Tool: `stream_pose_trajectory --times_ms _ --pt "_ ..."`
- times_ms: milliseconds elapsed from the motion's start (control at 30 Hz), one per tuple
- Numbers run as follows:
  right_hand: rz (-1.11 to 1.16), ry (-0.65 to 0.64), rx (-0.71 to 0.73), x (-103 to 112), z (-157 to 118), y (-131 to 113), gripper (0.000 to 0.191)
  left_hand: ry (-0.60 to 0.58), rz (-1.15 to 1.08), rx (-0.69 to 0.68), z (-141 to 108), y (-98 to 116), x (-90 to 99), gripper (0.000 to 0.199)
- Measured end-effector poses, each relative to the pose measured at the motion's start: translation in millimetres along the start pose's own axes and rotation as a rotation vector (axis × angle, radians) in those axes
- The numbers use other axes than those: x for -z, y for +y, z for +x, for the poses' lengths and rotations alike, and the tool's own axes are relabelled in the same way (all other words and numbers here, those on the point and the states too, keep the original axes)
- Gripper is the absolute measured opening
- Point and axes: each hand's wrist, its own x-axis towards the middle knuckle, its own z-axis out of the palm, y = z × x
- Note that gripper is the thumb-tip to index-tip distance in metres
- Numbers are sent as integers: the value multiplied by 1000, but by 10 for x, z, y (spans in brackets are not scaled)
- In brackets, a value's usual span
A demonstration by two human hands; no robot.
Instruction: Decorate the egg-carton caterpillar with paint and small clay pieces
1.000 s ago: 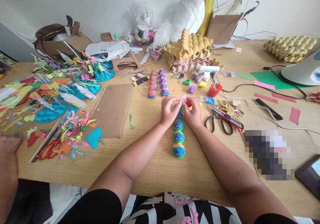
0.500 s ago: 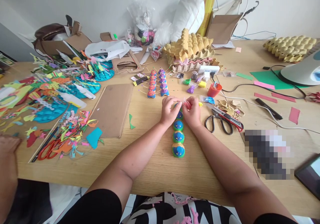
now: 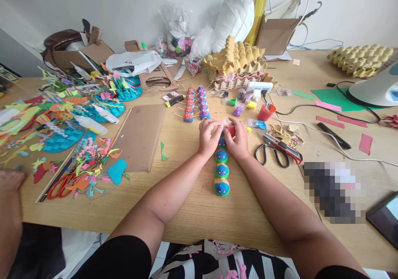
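A row of blue and green domed pieces with small faces runs up the table, its far end between my hands. My left hand is at the far end with its fingers bent and pressed together; what they hold, if anything, is too small to name. My right hand grips a clear bag with red clay. Beyond them stand a red and blue row and a purple and blue row, with thin sticks poking out.
Scissors and a red cutter lie right of my hands, near a red cup. Cardboard and paper scraps are left. Egg trays stand behind. Another person's hand rests at the left edge.
My right hand has shifted slightly, its fingers lifted and more spread around the bag, so more of the red clay shows. My left hand has barely moved.
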Motion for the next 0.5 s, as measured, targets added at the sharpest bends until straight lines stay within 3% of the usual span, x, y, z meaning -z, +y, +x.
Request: stream_pose_trajectory --times_ms 133,500 --pt "-26 -24 -8 -42 6 47 37 -3 -26 -2 8 10 7 35" --pt "56 12 -50 -61 4 97 9 8 -43 34 -10 19 13 38"
